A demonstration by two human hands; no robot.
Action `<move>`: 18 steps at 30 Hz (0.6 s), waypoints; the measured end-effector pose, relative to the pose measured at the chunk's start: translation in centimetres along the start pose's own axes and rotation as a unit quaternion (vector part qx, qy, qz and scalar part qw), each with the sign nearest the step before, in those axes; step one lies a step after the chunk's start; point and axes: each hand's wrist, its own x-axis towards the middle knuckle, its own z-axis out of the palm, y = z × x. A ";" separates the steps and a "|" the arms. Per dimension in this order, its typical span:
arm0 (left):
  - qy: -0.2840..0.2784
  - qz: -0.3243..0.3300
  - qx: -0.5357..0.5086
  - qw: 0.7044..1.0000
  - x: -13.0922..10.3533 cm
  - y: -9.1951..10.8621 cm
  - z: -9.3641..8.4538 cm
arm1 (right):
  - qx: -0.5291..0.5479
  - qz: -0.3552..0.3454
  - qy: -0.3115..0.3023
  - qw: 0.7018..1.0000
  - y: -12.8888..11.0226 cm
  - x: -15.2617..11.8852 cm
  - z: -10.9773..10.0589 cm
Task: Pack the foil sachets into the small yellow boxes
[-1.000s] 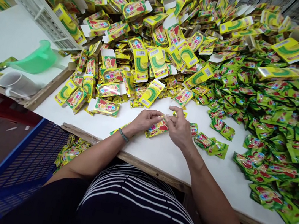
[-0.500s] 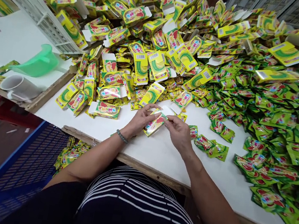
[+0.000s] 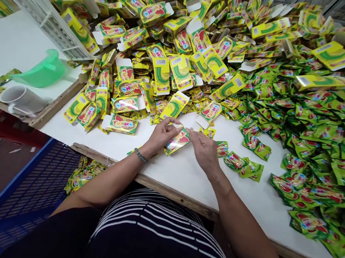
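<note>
Between my hands, just above the white tabletop, is a small yellow and green candy box (image 3: 176, 144) with a red fruit picture, tilted. My left hand (image 3: 159, 138), with a beaded bracelet at its wrist, is closed around the box's left side. At the upper right end, the thumb and fingers of my right hand (image 3: 204, 150) are pinched together on the box's edge. Beyond my hands lie more such boxes, among them one with a white flap (image 3: 210, 111). Right of my right hand lies a short strip of green sachets (image 3: 236, 161).
A big heap of boxes (image 3: 155, 15) covers the back, and a heap of green sachets (image 3: 318, 150) fills the right. At left are a white plastic crate (image 3: 46, 13), a green scoop (image 3: 44, 71) and a white mug (image 3: 22, 99). A blue crate (image 3: 27, 192) stands below the table edge.
The white flap showing at the box's upper end between my hands is no longer visible. My right hand's fingers have closed in at that end; the left keeps its hold.
</note>
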 end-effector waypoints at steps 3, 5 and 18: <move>-0.006 0.006 0.010 1.000 0.0 0.1 0.0 | 0.031 0.004 -0.001 1.000 0.0 0.1 0.2; -0.017 0.006 0.017 1.000 0.0 0.1 0.1 | 0.061 0.040 -0.004 0.997 0.3 0.2 0.2; -0.024 0.008 0.047 0.999 -0.3 0.1 0.3 | 0.136 0.149 0.023 0.979 2.3 0.6 0.0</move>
